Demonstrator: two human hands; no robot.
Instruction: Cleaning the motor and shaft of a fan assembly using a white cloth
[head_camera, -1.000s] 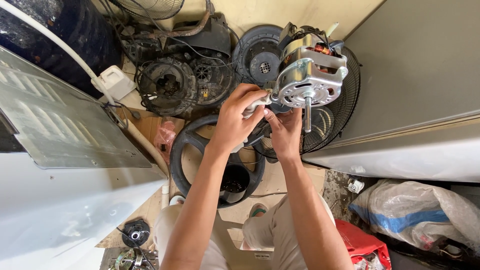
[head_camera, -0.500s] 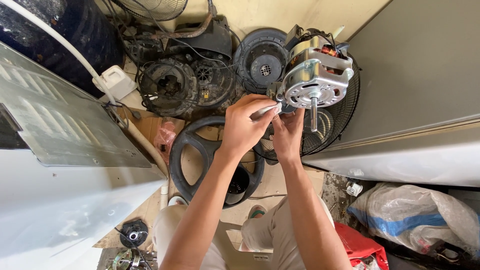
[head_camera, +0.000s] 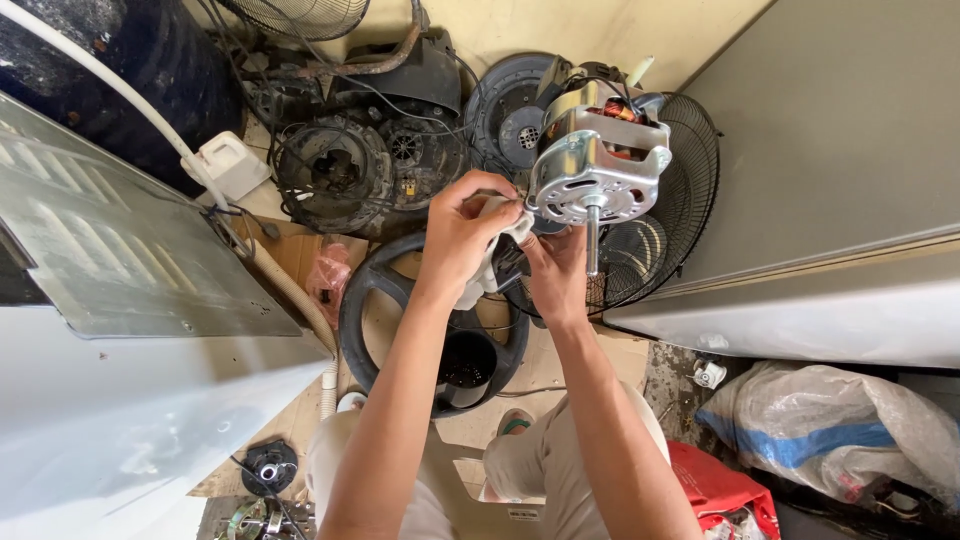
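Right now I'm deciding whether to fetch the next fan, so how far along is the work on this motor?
The motor is already out of any fan housing, bare, shaft pointing down. In hand: the right hand steadies it from below while the left hand presses a white rag beside its metal face. Grille and black ring lie loose, so refitting looks undone.

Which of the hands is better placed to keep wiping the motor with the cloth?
Left, probably. The left hand grips the white cloth against the silver fan motor, while the right hand supports the motor underneath.
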